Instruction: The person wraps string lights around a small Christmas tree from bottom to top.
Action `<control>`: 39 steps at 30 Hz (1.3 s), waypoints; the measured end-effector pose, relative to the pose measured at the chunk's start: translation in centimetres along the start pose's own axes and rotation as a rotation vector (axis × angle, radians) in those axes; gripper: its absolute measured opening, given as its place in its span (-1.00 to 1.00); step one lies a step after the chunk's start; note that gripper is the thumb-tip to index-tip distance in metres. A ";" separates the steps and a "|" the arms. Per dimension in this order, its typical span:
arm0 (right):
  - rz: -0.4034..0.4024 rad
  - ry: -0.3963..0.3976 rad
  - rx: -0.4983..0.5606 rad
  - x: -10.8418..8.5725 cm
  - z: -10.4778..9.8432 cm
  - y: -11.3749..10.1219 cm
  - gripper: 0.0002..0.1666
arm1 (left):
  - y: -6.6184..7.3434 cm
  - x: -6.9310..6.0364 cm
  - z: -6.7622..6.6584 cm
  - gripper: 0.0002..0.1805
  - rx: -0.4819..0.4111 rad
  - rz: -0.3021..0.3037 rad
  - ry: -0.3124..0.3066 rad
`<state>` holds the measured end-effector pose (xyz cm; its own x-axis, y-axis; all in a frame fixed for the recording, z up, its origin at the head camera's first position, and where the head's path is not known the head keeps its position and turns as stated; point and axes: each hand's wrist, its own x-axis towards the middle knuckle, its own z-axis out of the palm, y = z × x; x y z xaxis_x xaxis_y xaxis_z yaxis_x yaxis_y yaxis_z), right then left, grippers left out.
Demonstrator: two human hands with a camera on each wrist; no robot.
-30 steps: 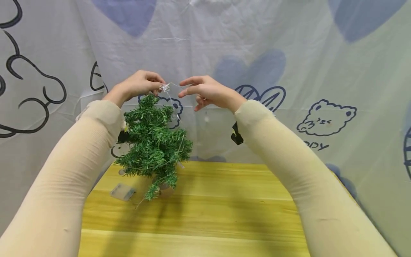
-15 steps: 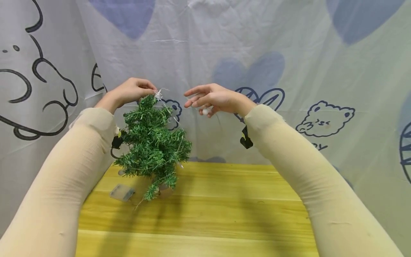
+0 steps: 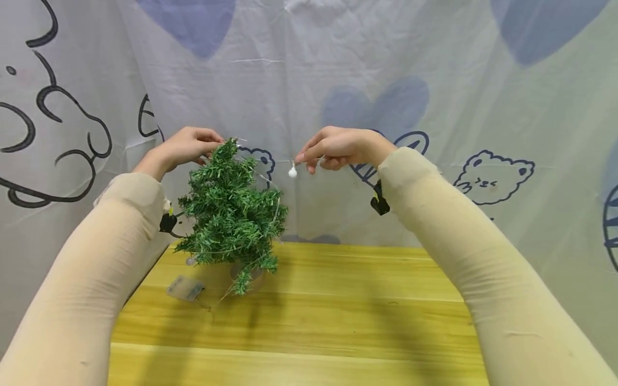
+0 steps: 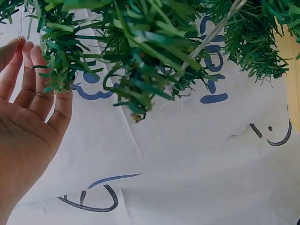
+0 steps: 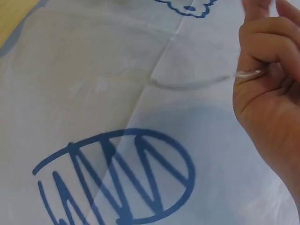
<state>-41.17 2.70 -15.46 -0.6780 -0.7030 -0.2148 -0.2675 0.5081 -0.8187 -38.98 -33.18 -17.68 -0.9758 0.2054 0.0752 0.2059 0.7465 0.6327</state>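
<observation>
Green bristles at nine o'clock in the head view: there's your small artificial tree (image 3: 232,214), standing on the yellow wooden table (image 3: 362,316). Up by its tip, at the tree's eleven o'clock, here's your left hand (image 3: 190,145), and the left wrist view shows thumb and forefinger pinching a thin wire (image 4: 20,29), the other fingers fairly straight beside the needles; whether they touch, you can't tell from here. Over to the tree's two o'clock, well clear of the branches, your right hand (image 3: 340,149) pinches at thumb and forefinger, and a white ball (image 3: 292,172) dangles just below those fingertips, at their seven o'clock. Look at the right wrist view: a clear string (image 5: 248,73) comes out from your curled lower fingers, blurring away toward nine o'clock. Down at the tree's seven o'clock, a flat greyish box (image 3: 185,288) lies on the wood. And behind it all, the printed cloth (image 3: 338,53) carries a bear drawing (image 3: 497,177) at three o'clock.
</observation>
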 end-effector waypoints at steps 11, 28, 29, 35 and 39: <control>-0.316 0.292 0.365 1.3 2.7 -4.5 -0.61 | 1.4 -0.3 -0.8 -0.40 0.008 -0.003 -0.013; -0.314 0.350 0.408 2.6 4.6 -7.3 -0.64 | 5.1 0.0 -1.5 -0.44 -0.130 0.084 0.010; -0.316 0.348 0.403 2.5 4.7 -7.3 -0.63 | 5.1 0.0 -1.5 -0.45 -0.156 0.085 0.019; -0.303 0.329 0.358 1.9 4.4 -6.3 -0.57 | 4.1 -0.5 -2.0 -0.54 -0.298 0.111 0.115; -0.316 0.283 0.300 1.4 4.4 -5.3 -0.55 | 3.1 -1.2 -2.1 -0.59 -0.317 0.101 0.160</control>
<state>-37.73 -3.17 -13.79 -0.7654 -0.6162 0.1857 -0.3089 0.0986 -0.9460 -37.29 -32.42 -14.19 -0.9561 0.1479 0.2530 0.2931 0.4891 0.8215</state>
